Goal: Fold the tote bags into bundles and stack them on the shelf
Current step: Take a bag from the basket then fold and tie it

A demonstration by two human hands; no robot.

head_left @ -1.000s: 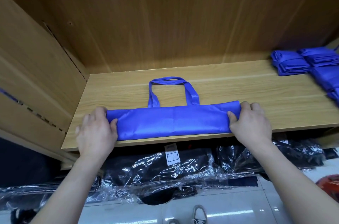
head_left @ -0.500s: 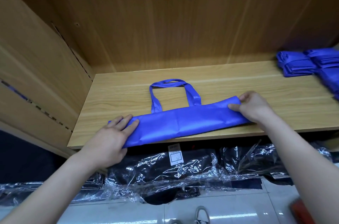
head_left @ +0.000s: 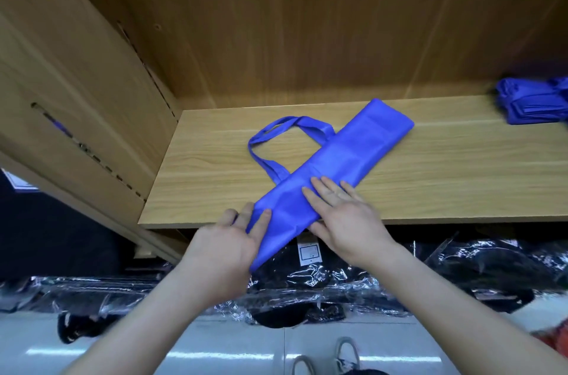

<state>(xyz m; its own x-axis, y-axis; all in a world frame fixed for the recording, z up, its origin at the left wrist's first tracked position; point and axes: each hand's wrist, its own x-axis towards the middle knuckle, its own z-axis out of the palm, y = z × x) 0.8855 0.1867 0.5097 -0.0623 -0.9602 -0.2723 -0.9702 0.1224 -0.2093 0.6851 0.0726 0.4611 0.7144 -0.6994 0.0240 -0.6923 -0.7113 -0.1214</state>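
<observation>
Midway: tote bag [head_left: 347, 159] only long strip on shelf [head_left: 445, 190], bundling pending; left hand [head_left: 227, 245] pinches near end, right hand [head_left: 344, 218] flat, pressing; finished bundles [head_left: 534, 104] far right.

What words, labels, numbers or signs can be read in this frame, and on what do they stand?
Nothing is legible.
The white tag on the plastic-wrapped black packs below the shelf: a printed square outline and small print, too small to read.
The pale sheet at the left edge: blurred, unreadable.
The blue tote bag and the folded bundles: no print visible.
</observation>
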